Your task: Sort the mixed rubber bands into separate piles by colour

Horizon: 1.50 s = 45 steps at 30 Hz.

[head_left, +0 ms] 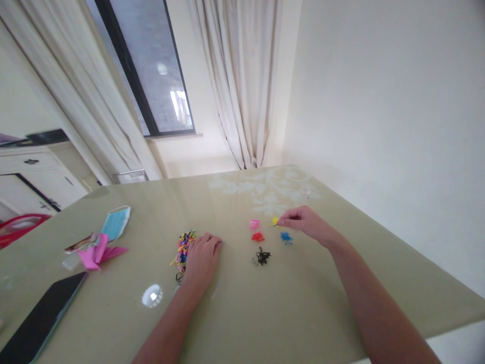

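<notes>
My left hand rests on the table against a heap of mixed-colour small rubber bands, covering its right side. Its thumb and forefinger are pinched, and a tiny bluish bit, seemingly a rubber band, shows at the tips. Over on the right, my right hand pinches at the edge of a small pile of yellow rubber bands; what lies between its fingertips is too small to make out. Around it are separate piles of pink bands, red bands, blue bands and black bands.
A phone lies at the table's left front. Behind it are a pink folded-paper piece and a blue face mask. The glossy table meets a white wall at right; curtains hang beyond.
</notes>
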Tool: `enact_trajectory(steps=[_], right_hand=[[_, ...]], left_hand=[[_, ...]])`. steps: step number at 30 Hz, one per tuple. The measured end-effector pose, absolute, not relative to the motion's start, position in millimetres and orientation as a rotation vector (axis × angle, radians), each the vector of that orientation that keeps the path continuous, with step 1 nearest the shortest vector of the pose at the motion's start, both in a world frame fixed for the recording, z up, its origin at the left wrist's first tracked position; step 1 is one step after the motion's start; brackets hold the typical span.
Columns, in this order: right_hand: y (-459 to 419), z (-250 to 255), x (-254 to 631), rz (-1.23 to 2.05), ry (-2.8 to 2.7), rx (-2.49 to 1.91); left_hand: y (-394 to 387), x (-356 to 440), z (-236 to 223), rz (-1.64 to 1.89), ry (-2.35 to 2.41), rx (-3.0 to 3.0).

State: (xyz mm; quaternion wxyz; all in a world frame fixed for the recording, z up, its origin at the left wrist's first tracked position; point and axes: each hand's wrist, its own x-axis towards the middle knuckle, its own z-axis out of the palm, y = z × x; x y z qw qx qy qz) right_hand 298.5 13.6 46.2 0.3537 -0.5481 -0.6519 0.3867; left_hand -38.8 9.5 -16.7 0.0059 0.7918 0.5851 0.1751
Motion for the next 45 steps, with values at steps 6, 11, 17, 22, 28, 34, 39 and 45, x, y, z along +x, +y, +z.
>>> enact_trajectory(steps=[6,11,17,22,28,34,39,45], right_hand=[[26,27,313,0.828,-1.844,-1.67],[30,21,318,0.769,-1.864,-1.748],[33,15,316,0.737,-1.88,-1.82],[33,15,316,0.69,-1.882,-1.837],[23,25,279,0.455,-1.867,-1.689],[4,21,212,0.518,-1.87,-1.291],[-12,7,185,0.593,-1.973,-1.267],[-18,1,181,0.603,-2.002,-1.281]], left_hand=[[10,-39,-17,0.583,1.808,2.457],[15,-42,-24,0.685,1.72,2.389],[20,-47,-29,0.854,1.63,2.259],[19,-49,-27,0.852,1.602,2.231],[15,-49,-21,0.826,1.63,2.384],[8,-43,-17,1.067,1.576,2.321],[-5,-29,-19,1.104,1.405,2.15],[-15,-18,-20,1.082,1.343,2.09]])
